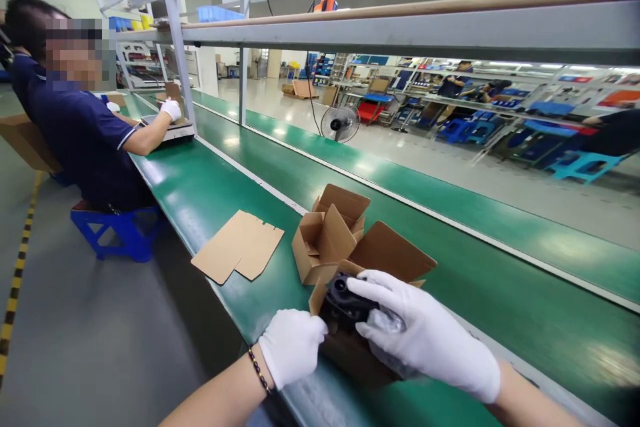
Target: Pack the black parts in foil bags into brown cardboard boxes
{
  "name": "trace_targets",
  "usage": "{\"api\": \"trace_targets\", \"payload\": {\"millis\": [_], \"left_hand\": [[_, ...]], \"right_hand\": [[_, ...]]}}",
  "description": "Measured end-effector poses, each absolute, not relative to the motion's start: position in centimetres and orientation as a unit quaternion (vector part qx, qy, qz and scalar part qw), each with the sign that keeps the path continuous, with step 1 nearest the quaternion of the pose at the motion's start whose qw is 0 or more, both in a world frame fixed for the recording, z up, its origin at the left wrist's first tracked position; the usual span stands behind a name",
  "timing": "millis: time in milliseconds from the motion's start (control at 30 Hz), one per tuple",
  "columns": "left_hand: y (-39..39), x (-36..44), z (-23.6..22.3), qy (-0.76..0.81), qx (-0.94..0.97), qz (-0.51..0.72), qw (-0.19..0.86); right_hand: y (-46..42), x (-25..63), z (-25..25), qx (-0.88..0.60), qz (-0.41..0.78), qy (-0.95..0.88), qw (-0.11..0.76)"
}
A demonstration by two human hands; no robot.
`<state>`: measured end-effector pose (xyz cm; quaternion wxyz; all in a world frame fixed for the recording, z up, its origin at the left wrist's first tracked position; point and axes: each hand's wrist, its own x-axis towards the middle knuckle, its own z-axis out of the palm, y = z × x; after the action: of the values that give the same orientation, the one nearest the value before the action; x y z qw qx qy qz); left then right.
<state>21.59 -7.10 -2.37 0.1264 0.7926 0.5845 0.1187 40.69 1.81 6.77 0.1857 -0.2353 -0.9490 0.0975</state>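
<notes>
My right hand [425, 330], in a white glove, grips a black plastic device [345, 300] with a round opening on top. Crumpled clear plastic wrap [387, 320] shows under those fingers. The device sits at the mouth of an open brown cardboard box [357, 357], partly inside it; its lower part is hidden. My left hand [294, 347], also gloved, is closed at the box's near left edge, its fingertips pinching the cardboard. Just beyond stand other open cardboard boxes [320, 247] with raised flaps. A flat, folded cardboard piece [240, 247] lies to their left.
The green belt [210, 180] runs away to the far left, with a pale rail [265, 183] along it. A co-worker [90, 140] in dark blue sits at its left on a blue stool [117, 230]. A shelf beam [400, 27] crosses above; a fan [340, 123] stands beyond.
</notes>
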Motion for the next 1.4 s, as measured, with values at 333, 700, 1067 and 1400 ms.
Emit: {"api": "trace_targets", "payload": {"millis": [333, 700, 1067, 1400], "left_hand": [[-7.2, 23.3, -2.0, 0.566, 0.816, 0.087, 0.080], [-6.9, 23.3, -2.0, 0.539, 0.829, 0.102, 0.106], [-6.6, 24.6, -2.3, 0.516, 0.788, 0.300, 0.152], [-4.7, 32.0, -3.5, 0.573, 0.666, 0.400, 0.259]], "right_hand": [[0.2, 39.7, 2.2, -0.333, 0.050, -0.941, -0.040], [-2.5, 42.5, 0.5, -0.372, 0.004, -0.924, -0.092], [-6.3, 43.7, -6.4, -0.409, -0.126, -0.875, 0.225], [-6.2, 46.9, -5.3, -0.474, -0.067, -0.842, 0.248]]}}
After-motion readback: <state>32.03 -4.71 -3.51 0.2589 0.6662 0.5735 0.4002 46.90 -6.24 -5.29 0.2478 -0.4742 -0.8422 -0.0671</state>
